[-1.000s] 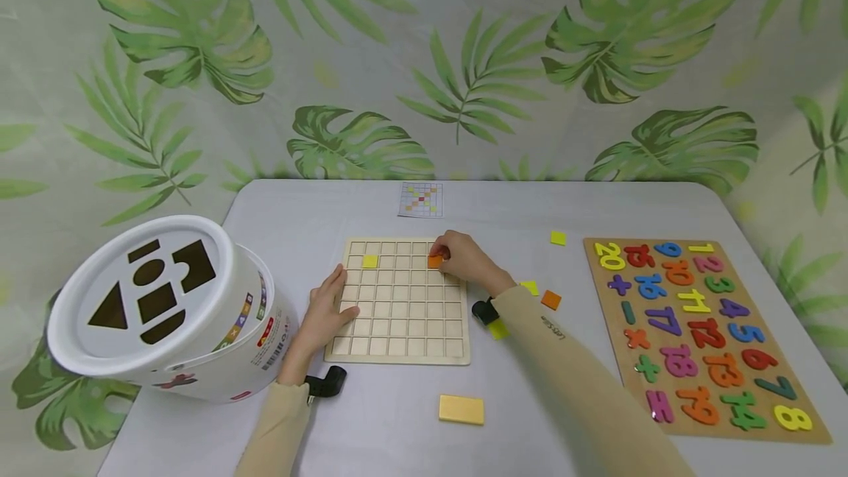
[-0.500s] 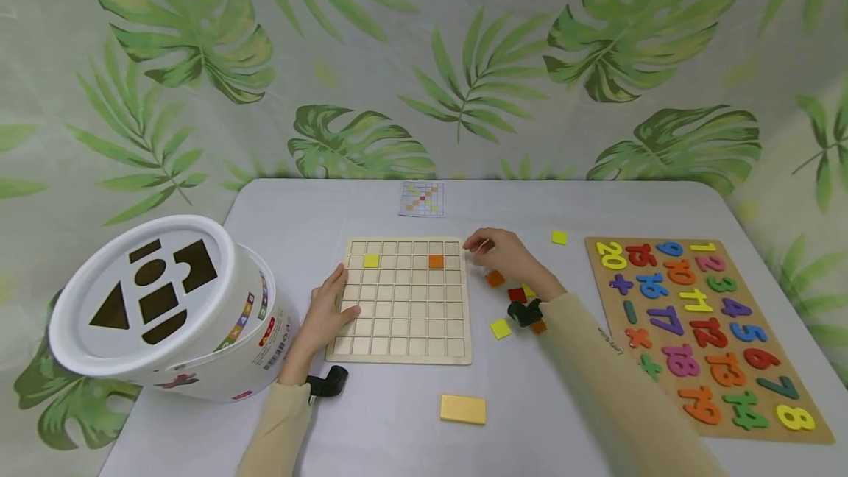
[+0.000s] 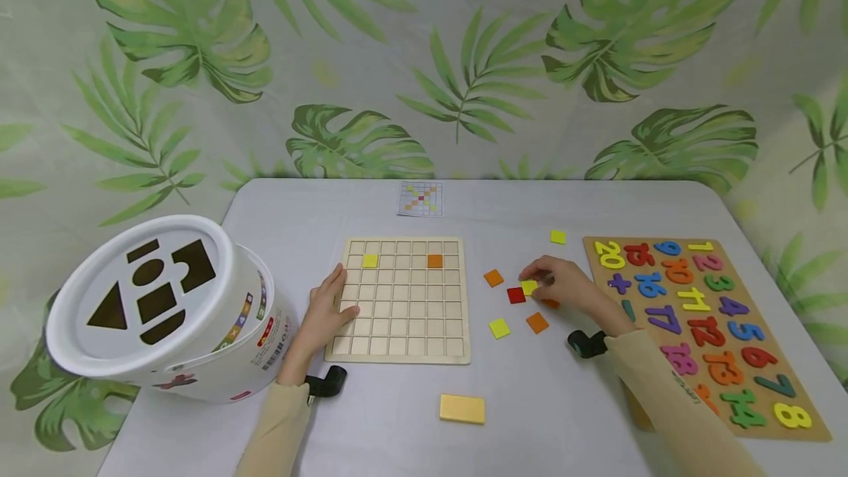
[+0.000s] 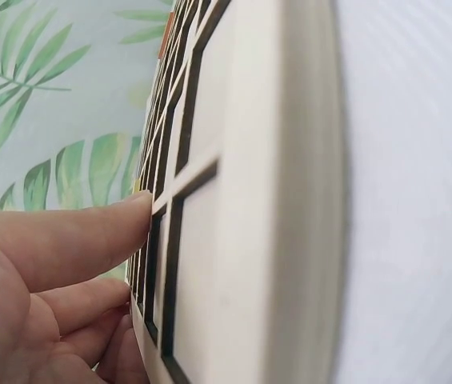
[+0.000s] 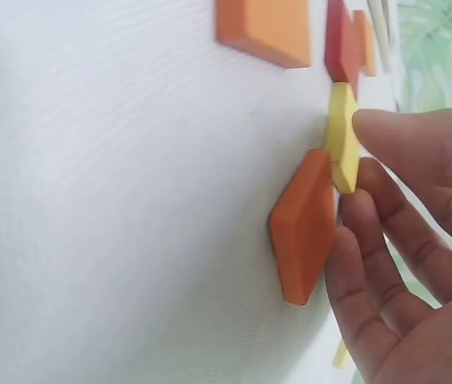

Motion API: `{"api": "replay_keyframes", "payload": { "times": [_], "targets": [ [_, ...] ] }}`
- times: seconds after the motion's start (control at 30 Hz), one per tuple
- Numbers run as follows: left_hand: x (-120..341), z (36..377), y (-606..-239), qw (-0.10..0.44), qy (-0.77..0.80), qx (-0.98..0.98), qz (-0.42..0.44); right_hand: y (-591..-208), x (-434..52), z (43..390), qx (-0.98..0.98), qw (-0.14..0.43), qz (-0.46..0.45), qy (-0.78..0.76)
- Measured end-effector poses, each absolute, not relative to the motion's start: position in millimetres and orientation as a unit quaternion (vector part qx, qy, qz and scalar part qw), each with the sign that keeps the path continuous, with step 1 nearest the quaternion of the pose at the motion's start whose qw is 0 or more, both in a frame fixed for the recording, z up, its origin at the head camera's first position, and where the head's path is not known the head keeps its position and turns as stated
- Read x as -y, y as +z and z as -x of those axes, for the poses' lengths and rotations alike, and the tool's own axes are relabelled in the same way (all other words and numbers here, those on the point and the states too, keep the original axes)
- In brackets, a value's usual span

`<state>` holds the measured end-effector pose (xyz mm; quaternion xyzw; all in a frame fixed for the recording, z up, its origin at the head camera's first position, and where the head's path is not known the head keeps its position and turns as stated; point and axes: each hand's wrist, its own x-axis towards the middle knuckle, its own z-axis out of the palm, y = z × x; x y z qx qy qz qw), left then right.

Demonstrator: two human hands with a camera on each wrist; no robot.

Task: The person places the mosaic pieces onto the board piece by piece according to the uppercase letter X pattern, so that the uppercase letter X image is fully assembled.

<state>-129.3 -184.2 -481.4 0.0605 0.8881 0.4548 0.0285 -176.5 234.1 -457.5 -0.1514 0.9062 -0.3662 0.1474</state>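
Yellow square tile (image 3: pixel 528 287) sits on the white table (image 3: pixel 371 425), to the right of the wooden grid board (image 3: pixel 400 297), and my right hand (image 3: pixel 564 286) has its fingertips (image 5: pixel 386 128) pinched on the tile's edge, fingers curled round it. In the right wrist view the tile (image 5: pixel 342 138) stands tilted up off the cloth, touching an orange tile (image 5: pixel 303 224) that lies just beneath it. Also right of the board lie a red tile (image 3: pixel 516 295) touching the yellow one, an orange tile (image 3: pixel 493 277), another orange tile (image 3: pixel 536 322) and a second yellow tile (image 3: pixel 499 327). My left hand (image 3: pixel 329 309) rests flat on the board's left edge with its fingers straight, thumb on the frame. On the board itself, a yellow tile (image 3: pixel 369 260) and an orange tile (image 3: pixel 434 261) fill two cells of the second row. Farther right of the board is a number puzzle (image 3: pixel 702 330); to its left, a white shape-sorter bucket (image 3: pixel 165 308).
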Motion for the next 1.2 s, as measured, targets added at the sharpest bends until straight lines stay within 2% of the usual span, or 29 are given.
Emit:
{"api": "replay_keyframes", "payload": {
  "times": [0.33,0.5,0.83,1.0,1.2],
  "targets": [
    [185,129,-483,0.035,0.468,-0.881,-0.055,-458,-229,177,-0.922,0.135,0.156,-0.326],
    [185,129,-484,0.034,0.466,-0.882,-0.055,-452,-215,181,-0.915,0.109,0.169,-0.349],
    [184,129,-483,0.032,0.461,-0.885,-0.062,-441,-138,195,-0.88,0.077,0.244,-0.399],
    [185,129,-484,0.032,0.46,-0.885,-0.062,-441,-90,201,-0.864,0.081,0.291,-0.403],
    [185,130,-483,0.031,0.449,-0.891,-0.058,-447,-41,208,-0.866,0.106,0.301,-0.386]
  ]
}}
